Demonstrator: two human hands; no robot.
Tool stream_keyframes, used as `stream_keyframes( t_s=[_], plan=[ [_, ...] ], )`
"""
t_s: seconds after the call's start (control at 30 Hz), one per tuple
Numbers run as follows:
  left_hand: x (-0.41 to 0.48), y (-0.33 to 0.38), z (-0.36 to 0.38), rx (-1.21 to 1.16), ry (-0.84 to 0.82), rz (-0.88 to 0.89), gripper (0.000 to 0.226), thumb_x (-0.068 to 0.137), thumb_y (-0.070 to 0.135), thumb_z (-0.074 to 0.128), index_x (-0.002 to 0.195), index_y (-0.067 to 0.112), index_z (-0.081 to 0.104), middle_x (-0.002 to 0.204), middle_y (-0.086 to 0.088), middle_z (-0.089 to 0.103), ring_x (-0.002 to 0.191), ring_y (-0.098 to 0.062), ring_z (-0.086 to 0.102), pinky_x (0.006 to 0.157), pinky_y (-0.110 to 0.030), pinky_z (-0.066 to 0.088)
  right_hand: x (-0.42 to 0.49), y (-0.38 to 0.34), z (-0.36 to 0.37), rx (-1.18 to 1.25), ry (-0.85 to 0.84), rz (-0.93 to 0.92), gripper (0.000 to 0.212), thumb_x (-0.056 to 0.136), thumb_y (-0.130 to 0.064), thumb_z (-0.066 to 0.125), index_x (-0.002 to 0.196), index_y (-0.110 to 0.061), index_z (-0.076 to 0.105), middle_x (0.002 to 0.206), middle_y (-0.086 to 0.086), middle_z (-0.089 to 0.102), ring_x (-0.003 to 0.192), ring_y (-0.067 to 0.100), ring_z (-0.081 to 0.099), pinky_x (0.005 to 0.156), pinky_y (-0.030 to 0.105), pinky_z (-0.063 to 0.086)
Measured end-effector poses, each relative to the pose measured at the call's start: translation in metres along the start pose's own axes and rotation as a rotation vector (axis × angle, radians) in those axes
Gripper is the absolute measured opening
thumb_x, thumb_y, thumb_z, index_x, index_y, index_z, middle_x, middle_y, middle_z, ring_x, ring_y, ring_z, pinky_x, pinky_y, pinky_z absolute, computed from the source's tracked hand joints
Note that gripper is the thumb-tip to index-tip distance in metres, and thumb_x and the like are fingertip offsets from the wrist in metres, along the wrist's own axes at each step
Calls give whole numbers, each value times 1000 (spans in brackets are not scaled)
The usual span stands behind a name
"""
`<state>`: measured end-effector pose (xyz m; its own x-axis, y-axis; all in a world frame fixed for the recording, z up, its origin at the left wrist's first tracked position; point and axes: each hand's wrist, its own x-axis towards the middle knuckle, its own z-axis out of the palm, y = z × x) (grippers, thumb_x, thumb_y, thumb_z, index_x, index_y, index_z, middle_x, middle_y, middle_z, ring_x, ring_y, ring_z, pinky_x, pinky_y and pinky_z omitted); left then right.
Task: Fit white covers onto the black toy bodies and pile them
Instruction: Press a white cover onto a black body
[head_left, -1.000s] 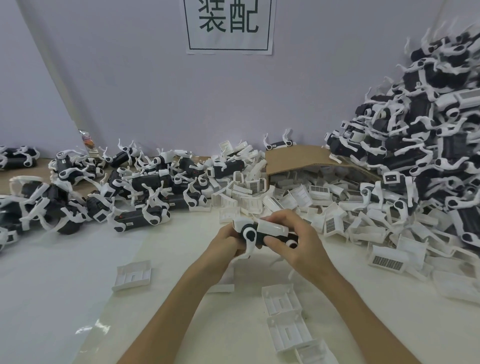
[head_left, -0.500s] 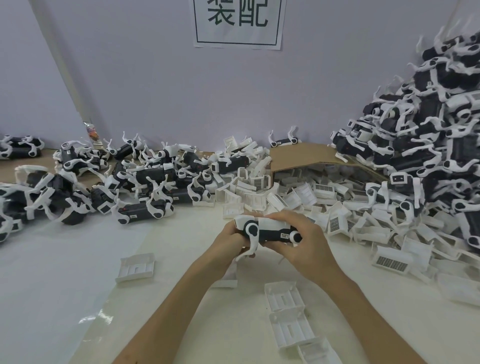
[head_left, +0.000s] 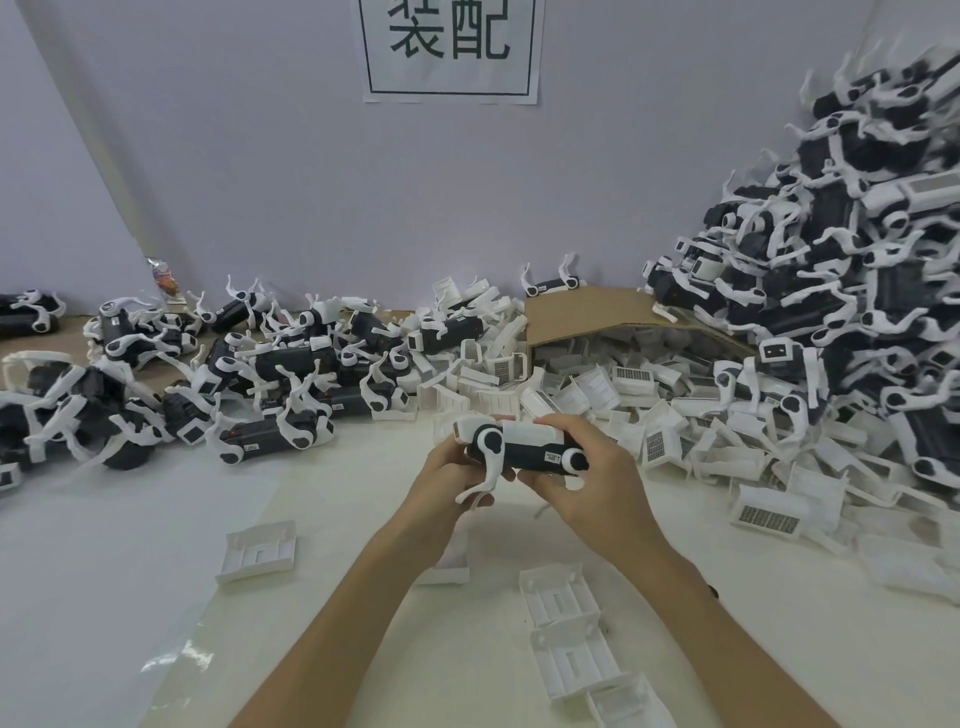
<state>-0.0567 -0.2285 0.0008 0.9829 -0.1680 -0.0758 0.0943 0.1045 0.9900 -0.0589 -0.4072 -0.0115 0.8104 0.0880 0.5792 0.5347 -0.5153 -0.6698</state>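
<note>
Both grips are closed on one toy, held just above the tabletop (head_left: 156, 597). The left grip (head_left: 447, 480) curls round the front end of the black toy body (head_left: 524, 453), by its white leg. The right grip (head_left: 597, 491) wraps the rear end, fingers under and thumb over the top. A white cover (head_left: 530, 430) lies along the back of this body between the two grips. It looks flush, but whether it has clicked fully home cannot be told from here.

As for progress, the job looks a good way in but far from over. To the right of the right grip and beyond it rises a tall heap (head_left: 831, 270) of toys against the wall. Several of them show white backs, so these are most likely the finished ones. To the left of the left grip and farther back lies a lower spread of bodies (head_left: 270, 374) whose backs look bare black, probably waiting for covers. Straight beyond both grips, loose covers (head_left: 623, 405) spill from under a cardboard sheet (head_left: 587, 312), far too many to count. More covers lie nearer the person than the grips: one (head_left: 257, 551) off to the left, and a few (head_left: 566, 623) below the right forearm.

So this toy seems at its last press. After that it belongs on the heap to the right, and many bodies and covers remain.
</note>
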Motion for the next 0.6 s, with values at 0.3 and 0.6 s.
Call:
stream_keyframes(
  t_s=[0.3, 0.6],
  plan=[
    [0, -1, 0, -25, 12, -7, 46, 67, -5, 57, 107, 16, 65, 82, -6, 62, 69, -13, 57, 66, -25, 48, 0, -3, -2, -261, 27, -56, 44, 73, -32, 88, 109, -19, 66, 89, -20, 56, 87, 4, 46, 85, 28, 38],
    [0, -2, 3, -38, 46, 9, 54, 62, 1, 57, 115, 7, 64, 92, -13, 62, 78, -20, 55, 68, -28, 47, -1, -4, 1, -150, 9, -41, 40, 78, -22, 84, 113, -22, 66, 99, -15, 65, 93, -4, 55, 84, 27, 47]
  ],
)
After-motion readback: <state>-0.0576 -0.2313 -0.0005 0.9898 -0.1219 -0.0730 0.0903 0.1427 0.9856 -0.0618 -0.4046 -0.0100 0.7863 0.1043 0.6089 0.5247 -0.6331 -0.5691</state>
